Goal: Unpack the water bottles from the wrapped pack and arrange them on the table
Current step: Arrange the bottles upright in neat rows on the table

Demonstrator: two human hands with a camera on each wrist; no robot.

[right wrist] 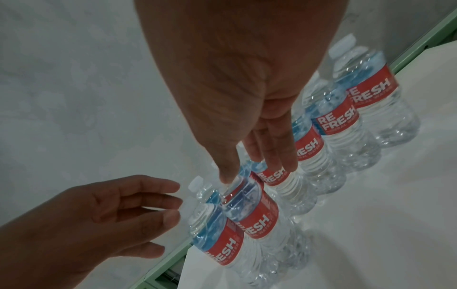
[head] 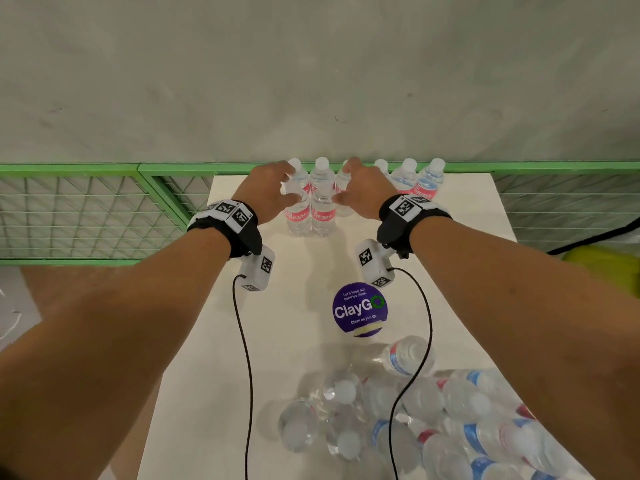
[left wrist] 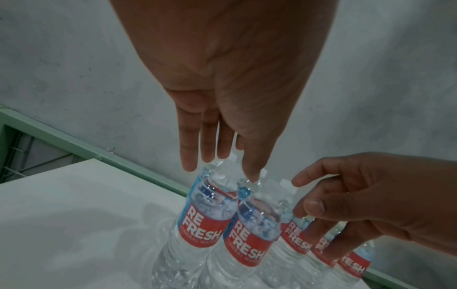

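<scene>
Two upright water bottles with red labels stand side by side in front of a back row: the left front bottle (head: 297, 216) (left wrist: 202, 224) (right wrist: 217, 248) and the right front bottle (head: 323, 214) (left wrist: 249, 242) (right wrist: 257, 217). My left hand (head: 277, 192) (left wrist: 220, 156) hovers over them with straight fingers, the tips at their necks. My right hand (head: 356, 188) (right wrist: 257, 154) reaches in from the right, fingers straight, thumb tip on the right front bottle's shoulder. Neither hand wraps a bottle. The back row of bottles (head: 429, 180) (right wrist: 366, 93) lines the table's far edge. The torn wrapped pack (head: 450, 420) lies near me with several bottles in it.
The white table (head: 467, 271) ends at a green mesh railing (head: 86, 209) before a grey wall. A round purple ClayGo sticker (head: 360, 311) marks the table's middle. A loose bottle (head: 408, 355) lies beside the pack. Black wrist cables (head: 242, 341) hang over the table.
</scene>
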